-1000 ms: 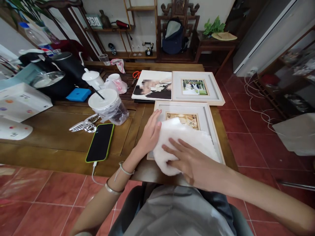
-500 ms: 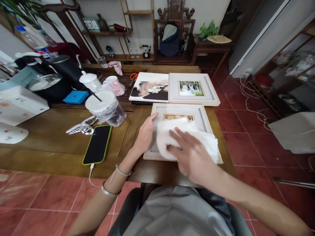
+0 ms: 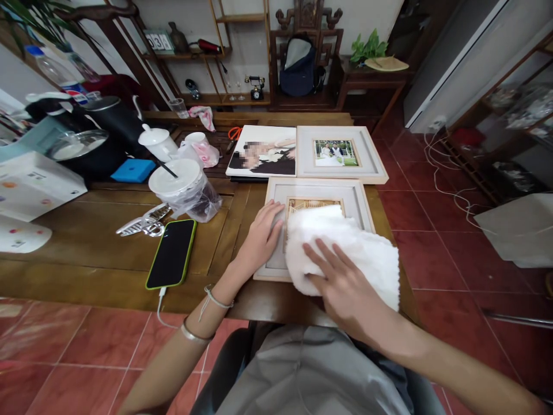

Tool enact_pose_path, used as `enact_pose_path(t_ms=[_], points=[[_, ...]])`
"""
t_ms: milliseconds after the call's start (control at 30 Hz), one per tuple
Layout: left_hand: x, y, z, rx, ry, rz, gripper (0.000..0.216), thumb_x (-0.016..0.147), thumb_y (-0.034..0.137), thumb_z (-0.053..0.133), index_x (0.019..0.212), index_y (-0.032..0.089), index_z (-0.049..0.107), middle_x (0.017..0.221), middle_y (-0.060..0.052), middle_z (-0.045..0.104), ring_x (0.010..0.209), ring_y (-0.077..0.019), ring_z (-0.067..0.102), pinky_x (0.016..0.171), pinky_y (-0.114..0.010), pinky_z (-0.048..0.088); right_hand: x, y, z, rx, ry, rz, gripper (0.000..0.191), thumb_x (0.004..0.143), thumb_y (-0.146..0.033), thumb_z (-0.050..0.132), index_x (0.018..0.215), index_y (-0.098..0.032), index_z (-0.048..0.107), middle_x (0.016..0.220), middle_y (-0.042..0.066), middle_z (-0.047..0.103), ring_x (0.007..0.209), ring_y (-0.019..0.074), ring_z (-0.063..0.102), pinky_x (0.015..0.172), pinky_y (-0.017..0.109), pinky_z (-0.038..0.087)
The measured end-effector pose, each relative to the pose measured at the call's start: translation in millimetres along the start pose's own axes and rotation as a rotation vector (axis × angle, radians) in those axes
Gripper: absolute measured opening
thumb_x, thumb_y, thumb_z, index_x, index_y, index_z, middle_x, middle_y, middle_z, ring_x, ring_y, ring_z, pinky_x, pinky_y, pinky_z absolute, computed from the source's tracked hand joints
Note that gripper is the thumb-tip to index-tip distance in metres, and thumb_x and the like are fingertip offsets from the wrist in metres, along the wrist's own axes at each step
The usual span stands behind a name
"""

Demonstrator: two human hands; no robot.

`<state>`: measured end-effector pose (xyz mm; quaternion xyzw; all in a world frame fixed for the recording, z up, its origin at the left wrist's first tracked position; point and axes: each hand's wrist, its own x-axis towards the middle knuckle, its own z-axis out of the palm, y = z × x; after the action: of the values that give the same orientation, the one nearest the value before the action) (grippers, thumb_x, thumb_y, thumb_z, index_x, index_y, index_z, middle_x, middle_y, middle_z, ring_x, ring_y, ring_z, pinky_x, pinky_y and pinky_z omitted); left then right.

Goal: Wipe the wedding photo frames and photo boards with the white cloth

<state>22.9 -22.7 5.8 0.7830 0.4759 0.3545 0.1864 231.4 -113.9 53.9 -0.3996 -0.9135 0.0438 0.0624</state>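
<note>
A light wooden picture frame lies flat near the table's front edge. My left hand rests open on its left side, fingers stretched over the rim. My right hand grips a fluffy white cloth with bent, parted fingers and presses it down on the frame. The cloth covers the frame's lower right and hangs past its right and front edges. It also hides much of the small brownish picture in the middle.
Behind lie a second frame with a photo and a photo panel. To the left are a phone on a cable, a silvery hair clip, a bagged lidded cup and a blue box. Orange-handled scissors lie farther back.
My right hand has slid the cloth right and toward me, so more of the brownish picture shows. My left hand has shifted slightly right onto the frame.
</note>
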Motion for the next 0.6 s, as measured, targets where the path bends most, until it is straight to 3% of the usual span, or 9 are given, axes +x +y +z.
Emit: enact_pose_path(t_ms=[133,167,233,300,367,400,467,533,600], points=[[-1,-1,1,0.014,-0.012,0.035,0.036,0.097,0.026,0.045,0.13,0.013,0.051,0.136,-0.016,0.055,0.139,-0.0264,0.039,0.116,-0.047,0.032,-26,28,-31,0.031,-0.064,0.034,0.044,0.063,0.002,0.043,0.093,-0.018,0.068,0.143,0.014,0.051,0.134,0.0373,0.043,0.105,0.055,0.046],[-1,-1,1,0.02,-0.013,0.039,0.036,0.096,0.025,0.046,0.13,0.013,0.051,0.136,-0.016,0.055,0.14,-0.0266,0.038,0.116,-0.047,0.032,-32,37,-42,0.069,-0.054,0.054,0.044,0.062,0.002,0.04,0.088,-0.021,0.067,0.135,0.011,0.059,0.127,0.0344,0.052,0.099,0.05,0.052],[-1,-2,2,0.039,-0.014,0.043,0.035,0.096,0.022,0.046,0.13,0.014,0.051,0.137,-0.015,0.055,0.14,-0.0265,0.038,0.116,-0.048,0.033,-42,57,-65,0.167,0.008,0.095,0.036,0.063,-0.002,0.037,0.076,-0.028,0.059,0.1,0.003,0.073,0.094,0.0281,0.07,0.073,0.041,0.06],[-1,-2,2,0.057,-0.015,0.046,0.035,0.095,0.02,0.047,0.129,0.014,0.051,0.137,-0.015,0.055,0.14,-0.0262,0.038,0.116,-0.048,0.033,-46,78,-84,0.19,0.174,0.171,0.024,0.065,-0.008,0.036,0.064,-0.03,0.046,0.062,-0.001,0.061,0.055,0.0241,0.061,0.048,0.038,0.051],[-1,-2,3,0.068,-0.018,0.051,0.035,0.094,0.019,0.048,0.129,0.014,0.052,0.136,-0.015,0.055,0.14,-0.026,0.038,0.116,-0.048,0.033,-41,96,-93,0.082,0.377,0.209,0.019,0.066,-0.011,0.038,0.058,-0.028,0.035,0.049,-0.001,0.041,0.041,0.0201,0.043,0.039,0.035,0.038],[0,-3,3,0.07,-0.019,0.055,0.035,0.094,0.018,0.048,0.128,0.014,0.052,0.136,-0.014,0.055,0.14,-0.0259,0.038,0.116,-0.048,0.033,-36,103,-93,0.01,0.459,0.203,0.019,0.066,-0.011,0.039,0.057,-0.027,0.033,0.05,-0.001,0.039,0.041,0.019,0.041,0.039,0.034,0.035],[0,-4,3,0.072,-0.022,0.06,0.034,0.094,0.018,0.047,0.128,0.015,0.052,0.136,-0.015,0.055,0.14,-0.0258,0.038,0.115,-0.048,0.034,-17,114,-85,-0.121,0.542,0.139,0.018,0.066,-0.009,0.043,0.06,-0.026,0.042,0.063,0.003,0.054,0.054,0.0221,0.056,0.046,0.036,0.043],[0,-5,3,0.072,-0.021,0.063,0.034,0.094,0.018,0.046,0.128,0.014,0.052,0.136,-0.015,0.055,0.14,-0.0258,0.038,0.116,-0.048,0.034,8,121,-69,-0.187,0.482,0.025,0.022,0.067,-0.005,0.045,0.074,-0.02,0.059,0.104,0.013,0.067,0.095,0.0319,0.066,0.072,0.044,0.055],[0,-6,3,0.069,-0.023,0.065,0.034,0.095,0.017,0.045,0.128,0.014,0.052,0.136,-0.015,0.055,0.14,-0.0259,0.037,0.116,-0.048,0.033,32,126,-50,-0.207,0.329,-0.069,0.036,0.068,0.001,0.046,0.094,-0.014,0.066,0.138,0.017,0.054,0.128,0.0359,0.05,0.098,0.051,0.048]])
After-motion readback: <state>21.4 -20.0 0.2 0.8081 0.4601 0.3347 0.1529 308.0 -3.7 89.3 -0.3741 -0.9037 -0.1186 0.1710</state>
